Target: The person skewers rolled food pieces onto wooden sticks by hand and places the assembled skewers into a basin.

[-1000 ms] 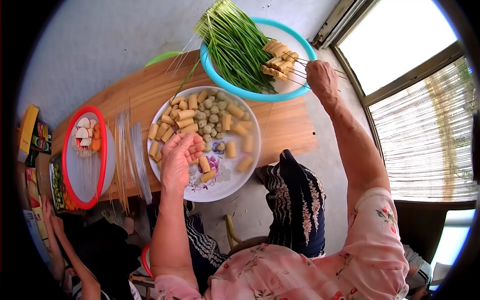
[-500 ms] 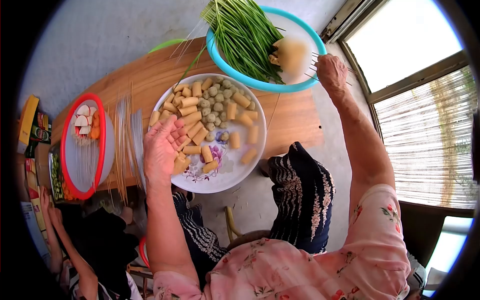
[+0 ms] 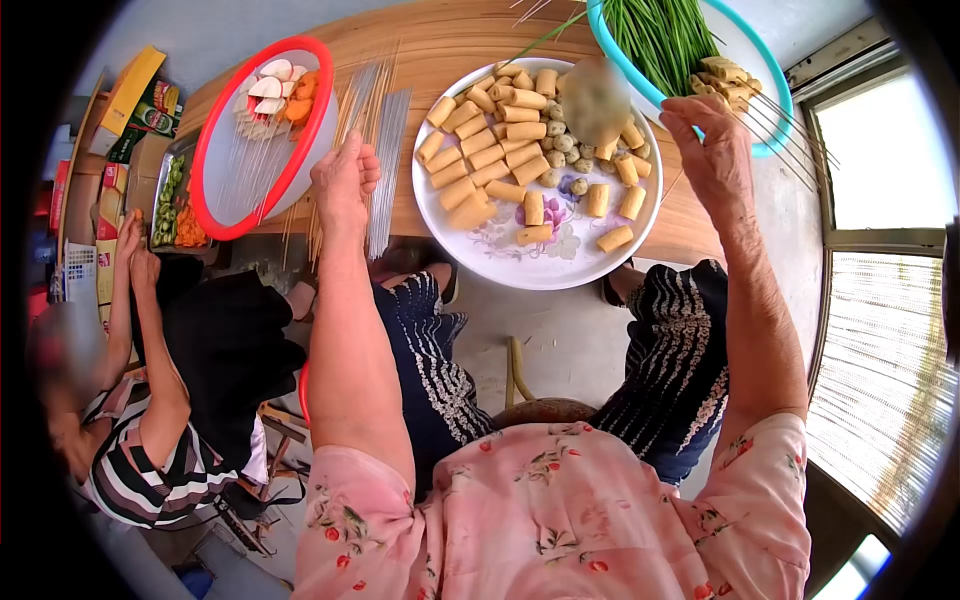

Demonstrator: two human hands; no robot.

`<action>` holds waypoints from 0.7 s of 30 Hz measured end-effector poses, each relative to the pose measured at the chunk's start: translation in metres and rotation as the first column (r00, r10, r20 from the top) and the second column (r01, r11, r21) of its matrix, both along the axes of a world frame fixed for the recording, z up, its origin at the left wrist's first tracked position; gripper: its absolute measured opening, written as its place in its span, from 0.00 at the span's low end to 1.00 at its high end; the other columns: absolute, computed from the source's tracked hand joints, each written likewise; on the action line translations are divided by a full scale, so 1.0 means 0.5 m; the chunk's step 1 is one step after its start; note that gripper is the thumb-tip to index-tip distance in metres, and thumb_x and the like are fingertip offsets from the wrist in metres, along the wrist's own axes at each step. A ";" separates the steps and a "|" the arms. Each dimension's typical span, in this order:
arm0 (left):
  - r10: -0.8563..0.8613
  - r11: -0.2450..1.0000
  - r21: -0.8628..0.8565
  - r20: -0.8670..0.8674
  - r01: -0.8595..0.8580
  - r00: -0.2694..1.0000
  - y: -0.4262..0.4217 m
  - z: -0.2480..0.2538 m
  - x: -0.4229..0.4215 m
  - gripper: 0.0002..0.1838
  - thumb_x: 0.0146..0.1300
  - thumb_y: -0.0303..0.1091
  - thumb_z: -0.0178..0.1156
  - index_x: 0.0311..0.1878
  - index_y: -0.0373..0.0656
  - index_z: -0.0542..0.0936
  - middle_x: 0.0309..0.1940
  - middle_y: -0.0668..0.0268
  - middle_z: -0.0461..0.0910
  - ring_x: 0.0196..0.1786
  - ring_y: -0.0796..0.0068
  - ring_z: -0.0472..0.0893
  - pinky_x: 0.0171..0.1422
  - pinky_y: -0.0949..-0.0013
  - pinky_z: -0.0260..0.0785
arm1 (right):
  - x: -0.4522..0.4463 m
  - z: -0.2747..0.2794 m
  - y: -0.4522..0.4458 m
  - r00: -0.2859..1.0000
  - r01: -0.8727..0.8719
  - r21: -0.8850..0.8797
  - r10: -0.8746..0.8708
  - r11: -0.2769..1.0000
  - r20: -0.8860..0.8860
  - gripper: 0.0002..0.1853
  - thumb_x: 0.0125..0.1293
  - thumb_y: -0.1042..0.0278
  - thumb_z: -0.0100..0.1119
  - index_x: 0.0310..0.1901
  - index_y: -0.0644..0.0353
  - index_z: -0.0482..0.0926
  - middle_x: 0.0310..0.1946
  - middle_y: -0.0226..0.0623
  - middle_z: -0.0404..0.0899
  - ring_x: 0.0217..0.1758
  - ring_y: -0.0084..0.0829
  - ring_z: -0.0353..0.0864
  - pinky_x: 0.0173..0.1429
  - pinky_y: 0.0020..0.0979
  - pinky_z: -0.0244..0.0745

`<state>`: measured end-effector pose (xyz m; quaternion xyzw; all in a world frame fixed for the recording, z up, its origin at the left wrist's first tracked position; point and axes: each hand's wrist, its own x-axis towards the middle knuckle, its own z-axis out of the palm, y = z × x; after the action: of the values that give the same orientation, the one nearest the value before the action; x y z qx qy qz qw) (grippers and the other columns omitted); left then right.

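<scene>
My left hand (image 3: 345, 178) is closed, its fingers curled and thumb raised, over the thin bamboo skewers (image 3: 367, 95) and beside a bundle of pale skewers (image 3: 390, 175). What it holds, if anything, is hidden. My right hand (image 3: 712, 150), fingers bent together, is at the near rim of the blue-rimmed basket (image 3: 765, 45); whether something is in it cannot be seen. In that basket lie long green stalks (image 3: 655, 40) and skewered tan pieces (image 3: 728, 82). Between my hands, a flowered white plate (image 3: 480, 245) carries tan rolls (image 3: 487, 157) and grey-green balls (image 3: 563, 143).
A red-rimmed basket (image 3: 207, 165) with white slices and orange pieces stands at left on the wooden table (image 3: 430, 40). Beyond it is a tray (image 3: 178, 205) of green and orange pieces. At left sits another person (image 3: 165, 390) with hands together. A window (image 3: 870, 160) is at right.
My left hand has left the rolls and moved left to the skewers, its fingers now curled. My right hand has moved away from the skewered pieces, towards the basket's near rim. The view has shifted.
</scene>
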<state>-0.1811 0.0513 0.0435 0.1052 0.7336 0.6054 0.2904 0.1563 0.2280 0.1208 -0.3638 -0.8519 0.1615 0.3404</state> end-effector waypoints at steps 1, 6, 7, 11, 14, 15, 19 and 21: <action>-0.008 0.998 -0.060 -0.064 0.004 0.998 -0.008 -0.020 -0.015 0.08 0.59 0.34 0.59 0.35 0.38 0.78 0.22 0.69 0.76 0.23 0.82 0.74 0.24 0.79 0.66 | -0.014 -0.009 -0.015 0.999 -0.052 -0.042 0.052 0.998 0.002 0.07 0.57 0.73 0.60 0.36 0.65 0.82 0.35 0.43 0.80 0.37 0.41 0.80 0.42 0.35 0.74; -0.284 0.854 -0.520 -0.406 0.036 0.869 -0.038 -0.096 -0.040 0.10 0.51 0.34 0.59 0.35 0.40 0.81 0.28 0.59 0.79 0.33 0.62 0.78 0.36 0.63 0.68 | -0.043 -0.083 -0.068 0.978 -0.197 -0.244 0.208 0.950 0.017 0.07 0.58 0.72 0.59 0.37 0.65 0.81 0.31 0.46 0.78 0.35 0.45 0.79 0.39 0.37 0.73; -0.395 0.772 -0.635 -0.458 0.018 0.797 -0.037 -0.107 -0.044 0.12 0.49 0.36 0.60 0.36 0.41 0.82 0.31 0.54 0.82 0.39 0.50 0.81 0.43 0.54 0.71 | -0.048 -0.088 -0.073 0.972 -0.215 -0.282 0.232 0.935 0.026 0.07 0.58 0.73 0.59 0.37 0.65 0.81 0.30 0.46 0.78 0.35 0.45 0.79 0.39 0.38 0.72; -0.442 0.659 -0.734 -0.557 -0.168 0.703 -0.024 -0.114 -0.012 0.11 0.53 0.36 0.59 0.34 0.39 0.82 0.34 0.51 0.81 0.42 0.50 0.80 0.45 0.51 0.71 | -0.066 -0.072 -0.089 0.969 -0.235 -0.351 0.245 0.906 -0.018 0.07 0.58 0.73 0.59 0.37 0.65 0.81 0.29 0.45 0.78 0.33 0.43 0.79 0.38 0.36 0.72; -0.393 0.646 -0.700 -0.647 -0.304 0.653 -0.026 -0.142 -0.022 0.10 0.55 0.36 0.58 0.34 0.40 0.82 0.35 0.51 0.81 0.43 0.50 0.80 0.45 0.51 0.72 | -0.069 -0.071 -0.091 0.970 -0.235 -0.323 0.244 0.917 -0.015 0.07 0.58 0.73 0.59 0.36 0.66 0.81 0.27 0.44 0.77 0.32 0.43 0.79 0.38 0.36 0.72; -0.421 0.620 -0.720 -0.640 -0.311 0.643 -0.027 -0.152 -0.025 0.10 0.55 0.36 0.58 0.33 0.41 0.82 0.35 0.51 0.81 0.42 0.50 0.81 0.44 0.52 0.72 | -0.069 -0.071 -0.092 0.969 -0.238 -0.316 0.245 0.918 -0.017 0.07 0.57 0.73 0.59 0.36 0.66 0.81 0.27 0.44 0.77 0.32 0.43 0.78 0.37 0.36 0.72; -0.409 0.613 -0.734 -0.611 -0.292 0.678 -0.024 -0.144 -0.026 0.10 0.55 0.36 0.56 0.33 0.41 0.83 0.34 0.50 0.81 0.41 0.49 0.81 0.43 0.52 0.73 | -0.070 -0.072 -0.098 0.965 -0.250 -0.309 0.260 0.918 -0.009 0.07 0.57 0.74 0.59 0.36 0.66 0.81 0.26 0.44 0.76 0.32 0.43 0.78 0.38 0.36 0.71; -0.390 0.583 -0.756 -0.581 -0.297 0.715 -0.017 -0.145 -0.033 0.12 0.56 0.37 0.55 0.33 0.40 0.83 0.34 0.50 0.81 0.41 0.49 0.81 0.44 0.52 0.73 | -0.072 -0.072 -0.098 0.963 -0.257 -0.328 0.270 0.909 -0.006 0.07 0.57 0.74 0.59 0.36 0.66 0.80 0.26 0.44 0.76 0.32 0.43 0.78 0.38 0.36 0.71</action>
<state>-0.1974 0.0429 -0.0292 0.2017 0.9735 0.1056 0.0232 0.1204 0.1788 0.0846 -0.2997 -0.8613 0.3371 0.2338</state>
